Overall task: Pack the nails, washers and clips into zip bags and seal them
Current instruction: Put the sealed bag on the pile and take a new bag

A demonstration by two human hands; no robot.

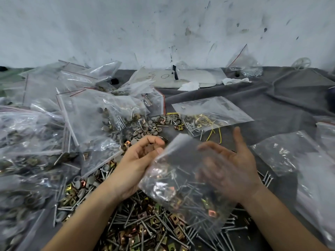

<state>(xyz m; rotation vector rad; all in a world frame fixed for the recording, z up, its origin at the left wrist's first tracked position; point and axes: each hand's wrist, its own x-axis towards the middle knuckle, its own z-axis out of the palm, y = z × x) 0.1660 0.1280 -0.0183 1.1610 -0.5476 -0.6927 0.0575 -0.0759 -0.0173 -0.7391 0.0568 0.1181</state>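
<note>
L hand (137, 160) pinches zip bag (178, 156) at its top edge; R hand (230, 169) lies open behind bag, blurred. Looks filled, so prob. next: line up mouth & press zip shut.

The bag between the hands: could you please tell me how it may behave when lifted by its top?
The bag would probably flop: its thin film creases. It likely hangs bottom-heavy, as nails and clips fill its lower half. Nail points might pierce the film.
</note>
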